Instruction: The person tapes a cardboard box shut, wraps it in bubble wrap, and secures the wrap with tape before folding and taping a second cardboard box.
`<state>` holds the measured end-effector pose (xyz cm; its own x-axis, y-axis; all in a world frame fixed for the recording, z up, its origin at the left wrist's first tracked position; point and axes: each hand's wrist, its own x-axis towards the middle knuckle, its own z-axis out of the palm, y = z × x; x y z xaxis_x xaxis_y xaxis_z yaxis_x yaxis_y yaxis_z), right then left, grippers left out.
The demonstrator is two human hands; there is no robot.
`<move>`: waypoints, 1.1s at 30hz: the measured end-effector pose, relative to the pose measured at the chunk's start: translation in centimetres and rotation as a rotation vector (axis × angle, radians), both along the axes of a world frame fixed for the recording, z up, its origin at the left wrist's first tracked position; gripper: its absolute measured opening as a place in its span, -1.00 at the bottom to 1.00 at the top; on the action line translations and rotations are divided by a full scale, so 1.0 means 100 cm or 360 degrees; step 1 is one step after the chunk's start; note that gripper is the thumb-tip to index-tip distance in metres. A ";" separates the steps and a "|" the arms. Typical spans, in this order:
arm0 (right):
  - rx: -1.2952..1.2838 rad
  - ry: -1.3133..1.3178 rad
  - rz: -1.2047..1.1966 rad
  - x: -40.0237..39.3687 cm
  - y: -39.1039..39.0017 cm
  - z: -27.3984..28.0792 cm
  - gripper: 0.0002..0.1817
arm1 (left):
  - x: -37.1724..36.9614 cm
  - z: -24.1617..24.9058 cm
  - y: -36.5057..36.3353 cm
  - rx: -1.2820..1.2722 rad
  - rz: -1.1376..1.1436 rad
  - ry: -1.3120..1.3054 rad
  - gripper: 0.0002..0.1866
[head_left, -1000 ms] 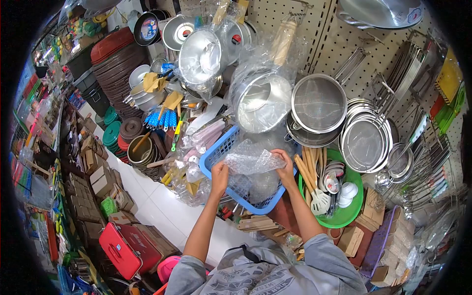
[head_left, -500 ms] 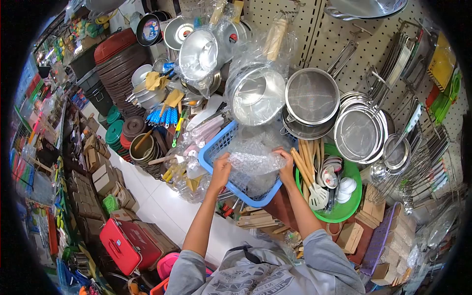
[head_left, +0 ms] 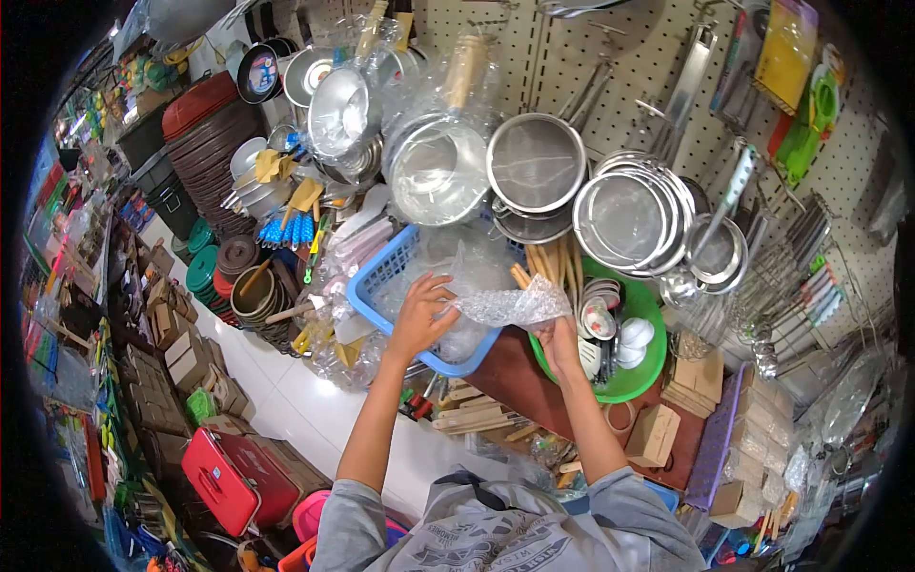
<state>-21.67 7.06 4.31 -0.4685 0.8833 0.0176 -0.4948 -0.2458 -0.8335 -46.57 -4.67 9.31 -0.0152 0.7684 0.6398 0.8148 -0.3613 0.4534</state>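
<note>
A strip of crinkled clear plastic, like bubble wrap (head_left: pixel 519 303), stretches between my two hands. My right hand (head_left: pixel 562 349) grips its right end from below, with the thumb partly hidden by the plastic. At the left end, my left hand (head_left: pixel 424 313) has its fingers spread, the fingertips beside or touching the plastic. Beneath is a blue plastic basket (head_left: pixel 374 270) with more clear plastic (head_left: pixel 448 253) inside. Close to my right hand stands a green basin (head_left: pixel 624 386) holding wooden-handled utensils (head_left: pixel 556 272) and white ladles or spoons (head_left: pixel 634 341).
Mesh strainers (head_left: pixel 537 162) and wrapped metal pans (head_left: pixel 438 172) hang on the pegboard (head_left: pixel 572 57) ahead. Stacked brown basins (head_left: pixel 212 148) stand to the left, with a red case (head_left: pixel 233 481) lower down. Small cardboard boxes (head_left: pixel 655 436) and a purple basket (head_left: pixel 717 448) lie at right.
The plastic has shifted right, its right end now over the green basin's edge. My left hand's fingers have opened from a closed grip. The camera view has turned right.
</note>
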 end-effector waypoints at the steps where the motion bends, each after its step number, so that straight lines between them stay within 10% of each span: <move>1: -0.0086 0.0048 -0.0018 0.011 -0.003 0.005 -0.63 | 0.010 0.009 -0.002 -0.0035 -0.0024 0.0025 -0.80; 9: -0.0509 0.0285 0.0030 0.124 -0.026 0.029 -0.58 | 0.132 0.084 -0.011 -0.0807 -0.0157 0.0048 -0.70; 23: -0.0774 0.0253 -0.0492 0.327 -0.025 0.029 -0.81 | 0.294 0.056 0.032 -0.0797 -0.1112 -0.0243 -0.67; 28: -0.0699 0.0196 -0.0508 0.377 -0.033 0.044 -0.73 | 0.323 0.036 0.038 -0.1890 -0.1626 -0.0888 -0.48; 33: -0.0559 0.0249 -0.0562 0.417 -0.022 0.032 -0.68 | 0.357 0.008 0.027 -0.2074 -0.1535 -0.1083 -0.55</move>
